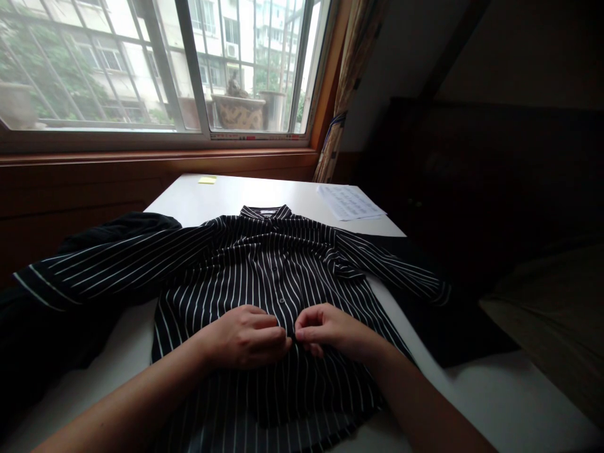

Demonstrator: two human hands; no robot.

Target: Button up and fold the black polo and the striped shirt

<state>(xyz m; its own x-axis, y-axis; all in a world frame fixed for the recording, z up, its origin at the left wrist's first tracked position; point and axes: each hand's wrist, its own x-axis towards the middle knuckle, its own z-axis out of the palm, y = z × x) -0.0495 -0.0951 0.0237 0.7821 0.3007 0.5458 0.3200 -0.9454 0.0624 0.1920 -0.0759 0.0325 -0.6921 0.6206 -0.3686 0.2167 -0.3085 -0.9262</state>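
Observation:
A black shirt with white stripes (236,277) lies spread front side up, its collar (267,212) pointing away from me and both sleeves stretched outward. Small buttons run down the middle of its front, one button (282,301) showing just above my hands. My left hand (248,338) is closed at the front opening, fingers curled on the cloth. Close beside it, my right hand (325,330) pinches the fabric between thumb and forefinger at the same opening. Whatever button lies between the fingertips is hidden.
The shirt rests on a white table (221,195). Dark cloth (113,229) is bunched at the left, and another dark piece (453,333) lies under the right sleeve. Printed sheets (349,201) and a yellow note (207,180) are at the far end, below a barred window (155,63).

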